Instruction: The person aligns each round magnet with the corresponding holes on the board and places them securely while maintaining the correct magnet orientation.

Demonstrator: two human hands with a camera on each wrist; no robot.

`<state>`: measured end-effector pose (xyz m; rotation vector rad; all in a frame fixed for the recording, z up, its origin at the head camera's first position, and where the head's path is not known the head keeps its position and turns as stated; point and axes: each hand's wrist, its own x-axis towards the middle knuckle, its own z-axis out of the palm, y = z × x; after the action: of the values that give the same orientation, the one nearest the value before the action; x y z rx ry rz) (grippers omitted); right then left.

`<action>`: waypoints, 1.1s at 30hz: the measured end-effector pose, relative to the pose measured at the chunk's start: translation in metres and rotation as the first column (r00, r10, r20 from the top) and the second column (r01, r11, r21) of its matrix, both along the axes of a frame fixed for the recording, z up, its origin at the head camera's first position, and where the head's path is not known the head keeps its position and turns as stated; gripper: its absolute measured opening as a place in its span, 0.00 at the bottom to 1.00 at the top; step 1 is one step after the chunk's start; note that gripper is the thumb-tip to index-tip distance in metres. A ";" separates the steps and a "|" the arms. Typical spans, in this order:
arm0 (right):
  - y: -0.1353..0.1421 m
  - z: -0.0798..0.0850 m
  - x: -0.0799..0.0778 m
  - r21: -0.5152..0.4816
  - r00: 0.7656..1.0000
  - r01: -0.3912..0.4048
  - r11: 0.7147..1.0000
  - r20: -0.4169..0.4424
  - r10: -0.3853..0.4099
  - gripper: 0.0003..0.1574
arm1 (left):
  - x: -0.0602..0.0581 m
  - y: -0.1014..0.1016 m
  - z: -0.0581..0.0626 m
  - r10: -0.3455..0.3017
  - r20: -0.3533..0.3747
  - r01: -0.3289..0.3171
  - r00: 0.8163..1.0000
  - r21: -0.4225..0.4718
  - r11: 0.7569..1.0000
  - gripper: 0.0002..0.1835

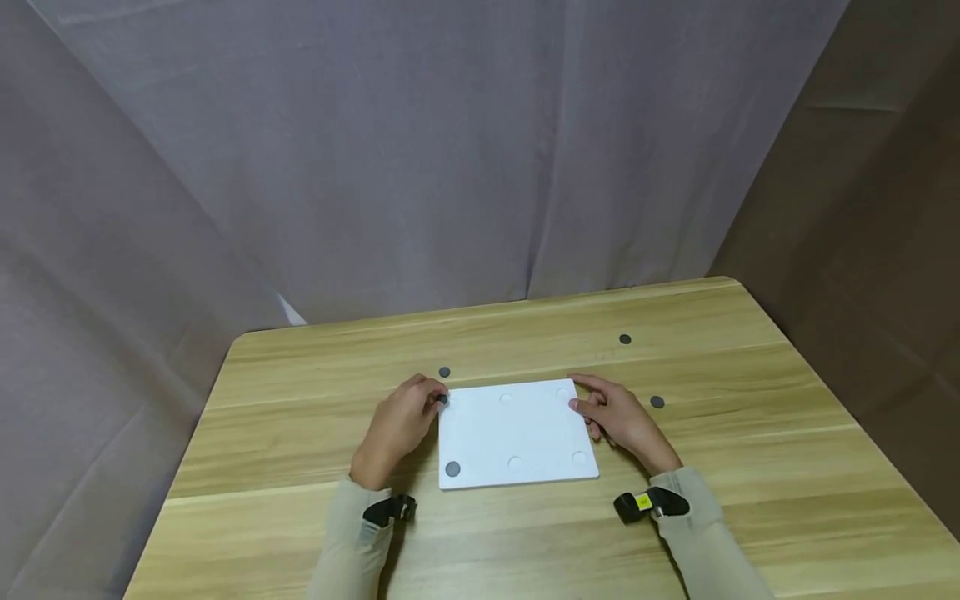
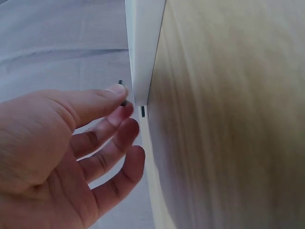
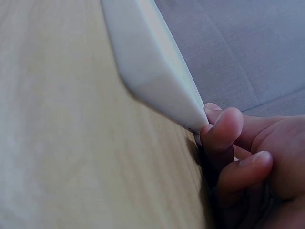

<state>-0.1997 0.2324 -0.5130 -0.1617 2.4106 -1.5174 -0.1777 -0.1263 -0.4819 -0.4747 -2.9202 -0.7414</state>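
Note:
A white rectangular board (image 1: pixel 480 433) with shallow round recesses lies on the wooden table. Over its far left corner, my left hand (image 1: pixel 405 421) pinches a small dark disc (image 2: pixel 121 88) between thumb and fingertips; in the left wrist view the disc stands on edge, just above the board's top face. My right hand (image 1: pixel 618 417) grips the board's far right corner, thumb on top and the index finger along the far edge. In the near left recess sits another dark disc (image 1: pixel 452 469). The other visible recesses hold nothing.
One loose dark disc (image 1: pixel 445 372) lies beyond the board's far left corner. Two more, a far disc (image 1: pixel 625 339) and a nearer disc (image 1: pixel 657 402), lie to the right. Grey curtain (image 1: pixel 420 167) hangs behind the table (image 1: pixel 262 467).

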 end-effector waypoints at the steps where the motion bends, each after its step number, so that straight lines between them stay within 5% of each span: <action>1: 0.000 0.000 -0.001 0.002 1.000 0.002 1.000 -0.001 -0.002 0.35 | -0.001 0.001 0.000 -0.002 0.002 0.002 1.000 -0.006 1.000 0.08; 22: -0.002 0.001 0.002 0.018 1.000 0.022 1.000 0.007 -0.023 0.34 | -0.004 0.017 0.000 -0.009 -0.046 0.001 0.999 -0.178 0.984 0.05; 33: -0.002 0.001 0.001 0.025 1.000 0.030 0.999 0.009 -0.030 0.35 | -0.003 0.015 0.001 -0.020 -0.053 0.011 0.998 -0.162 0.987 0.04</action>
<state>-0.1990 0.2301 -0.5125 -0.1133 2.4338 -1.4963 -0.1808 -0.1112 -0.4813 -0.5229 -2.9419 -0.4873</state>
